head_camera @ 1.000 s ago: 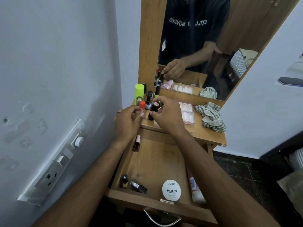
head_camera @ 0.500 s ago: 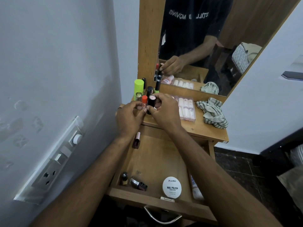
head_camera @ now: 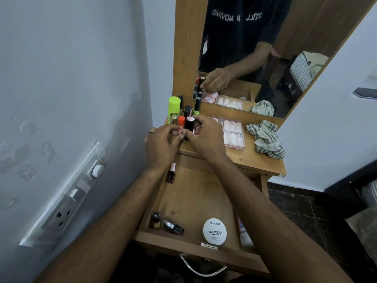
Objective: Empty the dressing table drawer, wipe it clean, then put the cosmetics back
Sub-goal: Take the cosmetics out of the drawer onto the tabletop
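Head view, looking down on a dressing table [head_camera: 263, 166] with its drawer [head_camera: 195, 201] pulled open toward 6 o'clock.

Both hands together at centre, over the table's left front edge. Right hand [head_camera: 206, 137] curled round an upright black tube [head_camera: 189, 125], pinching it between thumb and fingers. Left hand [head_camera: 161, 146] just at 9 o'clock of it, fingers curled, fingertips meeting those of the right hand low on the tube; whether clamped on the tube or only touching, cannot tell.

At 11 o'clock of the hands, a standing cluster: lime-capped bottle [head_camera: 174, 106], orange-capped bottle [head_camera: 181, 121], other small dark bottles. At 3 o'clock of the hands, a clear nail box [head_camera: 232, 133] lying flat; further toward 3 o'clock, a crumpled striped cloth [head_camera: 266, 139].

Inside the drawer: nail polish bottle [head_camera: 171, 173] lying at the left wall under the left wrist; two small bottles [head_camera: 167, 223] at the front left corner; round white wipes tub [head_camera: 214, 231] at the front, right of middle; a tube [head_camera: 244, 235] along the right wall, partly hidden by the right forearm.

Mirror [head_camera: 255, 58] at 12 o'clock, reflecting a dark shirt and a hand.
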A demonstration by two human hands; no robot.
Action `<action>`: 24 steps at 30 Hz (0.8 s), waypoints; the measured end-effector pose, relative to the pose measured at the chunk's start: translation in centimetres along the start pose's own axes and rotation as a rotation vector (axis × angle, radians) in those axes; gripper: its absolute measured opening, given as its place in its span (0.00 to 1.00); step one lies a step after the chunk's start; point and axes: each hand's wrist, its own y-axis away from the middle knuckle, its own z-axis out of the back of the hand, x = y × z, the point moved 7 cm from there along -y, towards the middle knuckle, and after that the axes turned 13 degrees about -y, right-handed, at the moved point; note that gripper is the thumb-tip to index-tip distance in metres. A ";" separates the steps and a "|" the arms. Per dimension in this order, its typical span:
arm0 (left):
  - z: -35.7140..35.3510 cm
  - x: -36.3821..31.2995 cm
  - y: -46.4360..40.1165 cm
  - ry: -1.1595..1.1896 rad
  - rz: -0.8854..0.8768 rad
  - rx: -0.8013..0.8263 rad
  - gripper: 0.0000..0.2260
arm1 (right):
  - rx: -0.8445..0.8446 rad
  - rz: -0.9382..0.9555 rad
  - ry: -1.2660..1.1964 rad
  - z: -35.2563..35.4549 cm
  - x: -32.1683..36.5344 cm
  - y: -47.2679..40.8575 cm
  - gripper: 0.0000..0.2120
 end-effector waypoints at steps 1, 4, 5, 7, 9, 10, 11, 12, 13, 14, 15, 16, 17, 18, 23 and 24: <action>0.0 0.1 0.0 -0.002 0.002 0.003 0.13 | 0.000 -0.002 0.000 0.0 0.0 0.0 0.21; -0.1 0.1 0.0 0.003 0.001 0.006 0.13 | 0.005 -0.004 -0.010 0.1 0.1 0.0 0.21; -0.1 0.2 0.0 0.007 0.000 0.006 0.14 | 0.005 -0.004 -0.015 0.2 0.1 0.0 0.21; -0.1 0.2 -0.1 0.007 0.002 0.006 0.14 | 0.005 -0.011 -0.016 0.3 0.1 0.1 0.22; 0.0 0.2 -0.1 -0.001 0.003 0.006 0.14 | 0.003 -0.018 -0.012 0.4 0.2 0.2 0.23; 0.0 0.1 -0.1 -0.001 0.003 0.007 0.14 | 0.003 -0.018 -0.015 0.5 0.4 0.2 0.23; 0.0 0.1 0.0 0.001 0.003 0.009 0.14 | 0.003 -0.018 -0.023 0.6 0.6 0.3 0.24; 0.1 0.0 0.0 0.002 0.000 0.009 0.14 | 0.006 -0.022 -0.030 0.8 0.7 0.4 0.27; 0.2 -0.1 0.0 0.003 -0.002 0.008 0.14 | 0.008 -0.029 -0.033 1.1 0.8 0.6 0.30; 0.2 -0.1 0.0 0.006 -0.003 0.008 0.13 | 0.002 -0.040 -0.031 1.5 0.9 1.0 0.33; 0.3 -0.1 0.0 0.010 0.000 0.010 0.13 | -0.019 -0.045 -0.028 2.0 1.1 1.7 0.36; 0.4 -0.1 0.0 0.013 0.006 0.014 0.13 | -0.049 -0.039 -0.026 2.7 1.2 2.5 0.36; 0.4 -0.1 0.0 0.013 0.011 0.018 0.13 | -0.077 -0.017 -0.024 3.2 1.4 3.6 0.35; 0.6 0.0 -0.1 0.010 0.012 0.021 0.13 | -0.086 0.010 -0.022 3.5 1.6 5.0 0.33; 2.1 0.2 0.2 0.015 0.041 0.012 0.17 | 0.211 -0.029 -0.066 0.8 -0.1 12.3 0.20; 2.4 0.4 0.7 0.020 0.054 0.011 0.17 | 0.319 -0.076 -0.072 -0.2 -0.7 13.5 0.17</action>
